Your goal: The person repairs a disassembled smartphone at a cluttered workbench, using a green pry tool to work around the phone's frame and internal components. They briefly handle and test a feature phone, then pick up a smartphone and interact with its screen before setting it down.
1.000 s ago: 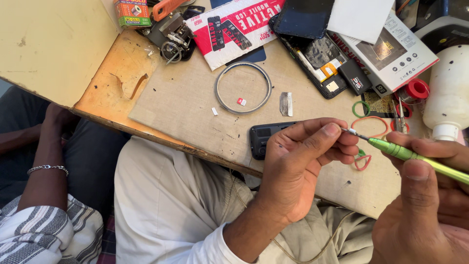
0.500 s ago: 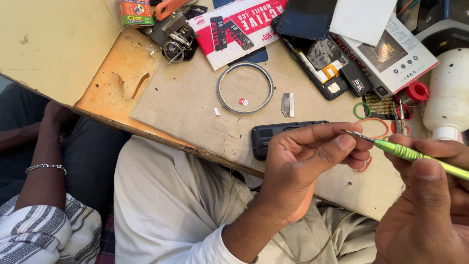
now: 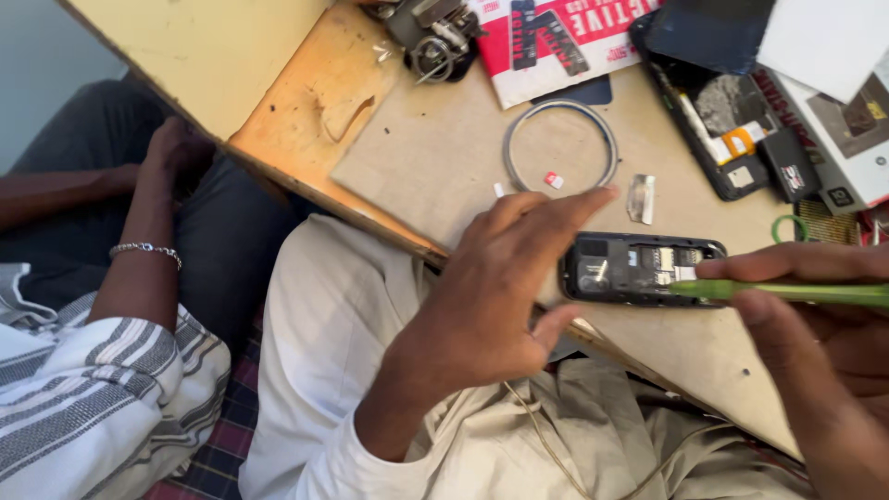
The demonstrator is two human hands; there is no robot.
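Note:
A small black phone (image 3: 639,268) with its back cover off lies on the brown board (image 3: 435,157), near the front edge. My left hand (image 3: 500,292) hovers just left of it with fingers apart and nothing in them; the thumb is close to the phone's left end and the index finger reaches toward a metal ring (image 3: 560,143). My right hand (image 3: 815,324) grips a green screwdriver (image 3: 787,292), whose tip rests at the phone's open right end.
A tiny red-and-white chip (image 3: 553,180) lies inside the ring, with a small metal plate (image 3: 641,197) beside it. Behind are a red box (image 3: 565,37), another opened phone (image 3: 722,130) and a clump of tools (image 3: 431,37). Another person's braceleted arm (image 3: 143,250) rests at the left.
My left hand let go of the screwdriver tip, opened and moved left over the board, uncovering the black phone. The screwdriver tip has come down to the phone.

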